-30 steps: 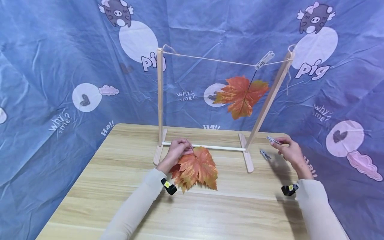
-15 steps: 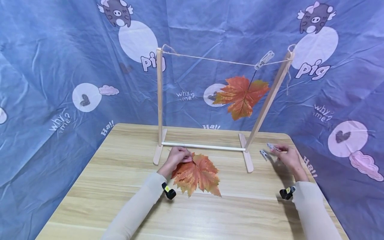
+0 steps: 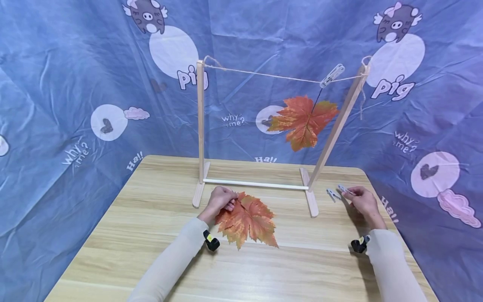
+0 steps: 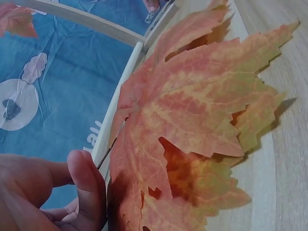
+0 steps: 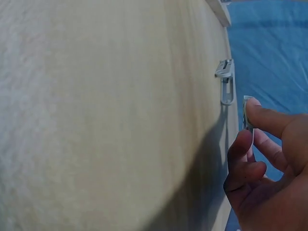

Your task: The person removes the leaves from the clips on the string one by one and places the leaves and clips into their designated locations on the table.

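Observation:
My left hand [image 3: 222, 199] pinches the thin dark stem of an orange-red maple leaf [image 3: 247, 220]. Its blade lies low over the table; in the left wrist view more leaf layers [image 4: 192, 180] show beneath the top leaf. Between thumb and fingers, my right hand [image 3: 363, 201] holds a pale clothespin [image 3: 345, 190]. Right beside it, a second clothespin [image 3: 333, 194] lies on the table, seen also in the right wrist view [image 5: 227, 82]. Another maple leaf [image 3: 306, 121] hangs by its stem from a clothespin [image 3: 332, 76] on the string [image 3: 264, 74].
A wooden frame stands at the back of the table [image 3: 264, 268], with a left post [image 3: 201, 121], a right post [image 3: 339, 126] and a white crossbar [image 3: 256, 183] low between them. Behind it hangs a blue printed cloth [image 3: 241, 50].
My left hand has come slightly down toward me with the leaf, which now lies lower. My right hand has also lowered, bringing its clothespin closer to the one on the table.

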Motion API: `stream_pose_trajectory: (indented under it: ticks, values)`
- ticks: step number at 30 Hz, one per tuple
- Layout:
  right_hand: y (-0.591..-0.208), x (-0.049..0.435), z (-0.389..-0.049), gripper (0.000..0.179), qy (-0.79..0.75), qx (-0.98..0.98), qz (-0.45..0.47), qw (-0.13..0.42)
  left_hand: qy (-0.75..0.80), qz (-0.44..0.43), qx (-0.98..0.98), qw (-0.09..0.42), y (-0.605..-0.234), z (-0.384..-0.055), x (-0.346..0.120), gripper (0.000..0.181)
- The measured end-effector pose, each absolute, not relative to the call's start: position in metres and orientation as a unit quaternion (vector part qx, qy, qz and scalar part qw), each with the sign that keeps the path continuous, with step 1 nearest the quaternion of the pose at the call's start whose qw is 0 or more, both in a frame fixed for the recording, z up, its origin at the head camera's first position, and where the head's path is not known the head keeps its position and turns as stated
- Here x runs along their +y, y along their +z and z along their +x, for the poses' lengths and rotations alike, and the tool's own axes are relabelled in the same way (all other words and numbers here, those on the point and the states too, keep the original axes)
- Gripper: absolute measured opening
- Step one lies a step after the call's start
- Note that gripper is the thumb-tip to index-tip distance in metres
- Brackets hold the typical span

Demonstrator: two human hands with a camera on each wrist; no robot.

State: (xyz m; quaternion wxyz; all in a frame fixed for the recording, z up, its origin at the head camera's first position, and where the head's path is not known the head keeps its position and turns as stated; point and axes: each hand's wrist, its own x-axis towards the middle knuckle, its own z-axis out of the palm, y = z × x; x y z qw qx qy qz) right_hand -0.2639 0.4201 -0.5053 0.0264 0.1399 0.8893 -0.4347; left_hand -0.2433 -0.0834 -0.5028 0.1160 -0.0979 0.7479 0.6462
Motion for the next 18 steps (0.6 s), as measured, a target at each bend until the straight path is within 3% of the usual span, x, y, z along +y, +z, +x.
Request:
stream_pose_trajectory:
  ticks: [18]
  values:
    - [-0.5136, 0.4189, -0.2595, 0.053, -0.432, 0.886, 0.164, 0.028, 0.644, -0.099, 0.751, 0.111, -0.5076, -0.2429, -0.0881, 0.021]
